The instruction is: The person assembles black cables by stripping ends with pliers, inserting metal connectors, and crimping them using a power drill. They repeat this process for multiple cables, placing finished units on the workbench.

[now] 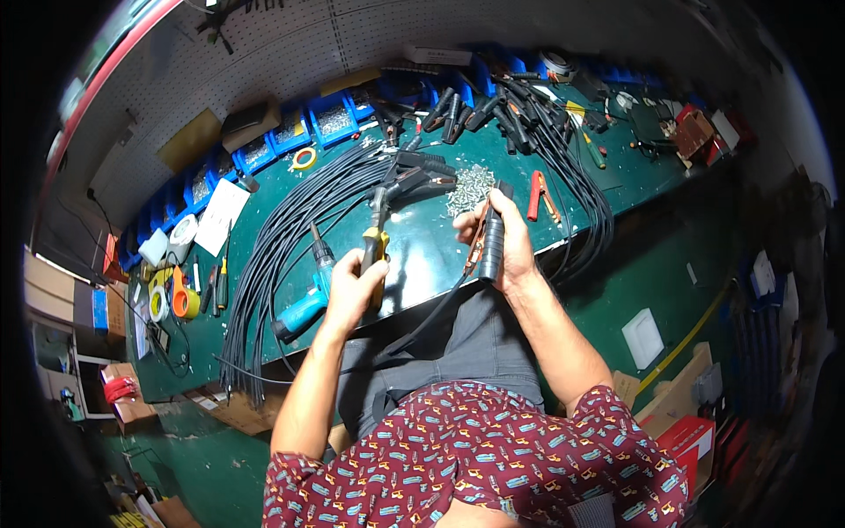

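Note:
My left hand (352, 289) is wrapped round the yellow-and-black handles of a pair of pliers (376, 242), whose jaws point away from me. In my right hand (514, 239) is a black ribbed cable clamp (493, 249) with copper-coloured metal showing along its left side. A black cable (433, 315) runs from the clamp down over my lap. Just beyond the pliers lie black clamps (414, 178) at the end of a cable bundle. A heap of small screws (472, 187) sits past my right hand, and a red clamp handle (534, 195) is to its right.
Left of my left hand lies a teal power screwdriver (304, 310), beside a long bundle of black cables (268, 255). More clamps with cables (572, 176) hang over the bench's front edge at right. Blue bins (333, 123) of small parts line the back. Tape rolls (183, 297) are far left.

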### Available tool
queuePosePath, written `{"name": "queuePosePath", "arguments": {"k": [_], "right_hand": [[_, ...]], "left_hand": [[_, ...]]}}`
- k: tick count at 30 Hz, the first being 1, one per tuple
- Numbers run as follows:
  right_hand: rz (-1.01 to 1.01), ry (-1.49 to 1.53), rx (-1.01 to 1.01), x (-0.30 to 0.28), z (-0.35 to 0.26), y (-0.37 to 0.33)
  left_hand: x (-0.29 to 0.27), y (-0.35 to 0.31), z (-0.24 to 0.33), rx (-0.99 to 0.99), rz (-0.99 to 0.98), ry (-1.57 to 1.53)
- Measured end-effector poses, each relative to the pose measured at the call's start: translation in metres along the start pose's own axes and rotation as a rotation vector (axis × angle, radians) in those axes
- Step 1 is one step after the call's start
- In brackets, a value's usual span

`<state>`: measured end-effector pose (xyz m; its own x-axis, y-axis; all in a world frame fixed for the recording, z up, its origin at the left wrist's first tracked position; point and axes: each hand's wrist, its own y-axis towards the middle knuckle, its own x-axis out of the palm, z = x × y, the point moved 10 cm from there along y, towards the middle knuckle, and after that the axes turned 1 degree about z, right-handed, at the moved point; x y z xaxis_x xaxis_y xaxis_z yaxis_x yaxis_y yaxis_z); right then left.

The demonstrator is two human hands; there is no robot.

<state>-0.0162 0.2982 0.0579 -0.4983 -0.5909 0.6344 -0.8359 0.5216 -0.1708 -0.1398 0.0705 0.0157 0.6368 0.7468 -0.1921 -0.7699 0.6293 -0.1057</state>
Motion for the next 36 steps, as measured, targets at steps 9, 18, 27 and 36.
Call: {"name": "queuePosePath", "arguments": {"k": [9, 18, 27, 36], "right_hand": [[-0.089, 0.109, 0.276, 0.024, 0.020, 0.007], [-0.253, 0.154, 0.383, 0.048, 0.030, 0.000], [-0.316, 0.162, 0.456, 0.061, 0.044, -0.011], [-0.214, -0.155, 0.422, 0.064, 0.053, -0.025]], "left_hand": [[0.045, -0.074, 0.022, -0.148, -0.554, -0.141], [0.050, -0.078, 0.036, -0.093, -0.835, 0.065], [0.056, -0.078, 0.036, -0.009, -0.894, 0.116], [0.060, -0.090, 0.030, 0.135, -0.868, 0.452]]}}
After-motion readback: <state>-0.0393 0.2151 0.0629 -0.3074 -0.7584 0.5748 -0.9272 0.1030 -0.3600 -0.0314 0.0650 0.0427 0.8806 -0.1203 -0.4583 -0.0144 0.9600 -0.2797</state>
